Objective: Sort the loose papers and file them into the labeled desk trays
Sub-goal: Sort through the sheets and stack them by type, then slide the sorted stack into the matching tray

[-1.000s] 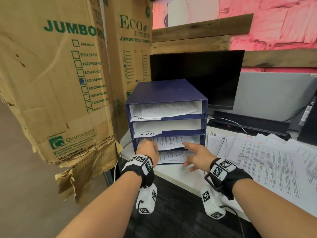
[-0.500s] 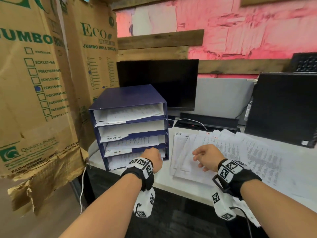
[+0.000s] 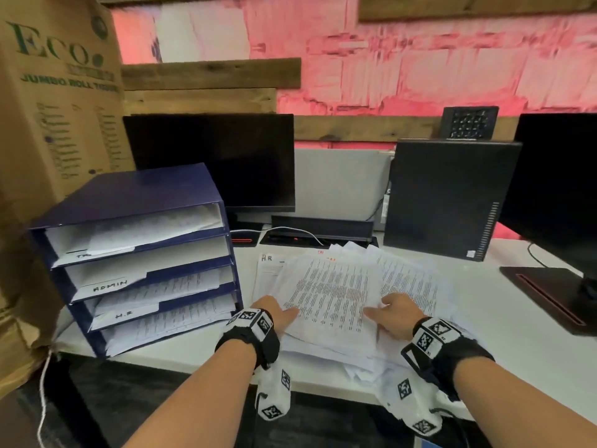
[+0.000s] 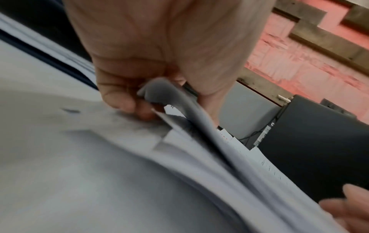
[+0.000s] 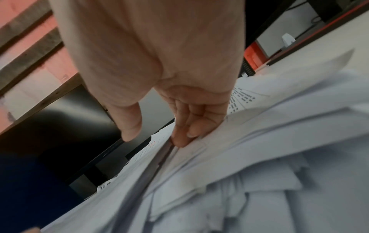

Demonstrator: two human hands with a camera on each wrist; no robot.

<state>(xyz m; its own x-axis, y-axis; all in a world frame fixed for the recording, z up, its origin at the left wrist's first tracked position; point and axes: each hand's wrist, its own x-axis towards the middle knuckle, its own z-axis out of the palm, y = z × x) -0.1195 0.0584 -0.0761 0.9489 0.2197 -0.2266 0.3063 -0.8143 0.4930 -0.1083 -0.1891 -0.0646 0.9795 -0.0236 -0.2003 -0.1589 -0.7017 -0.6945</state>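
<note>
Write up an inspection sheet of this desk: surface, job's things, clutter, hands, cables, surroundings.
Surface: white desk, largely covered on the right.
Job's things: blue tray rack at left, labels ADMIN and H.R readable, the top label partly hidden; loose papers spread beside it.
Clutter: computer tower, two dark monitors, the left monitor behind the rack.
Hands: left hand pinches a sheet's left edge; right hand has fingertips at its right edge, thumb free.
Cables: white cable behind the papers; another hangs off the desk's left corner.
Surroundings: cardboard box at left, pink wall with wooden planks.
</note>
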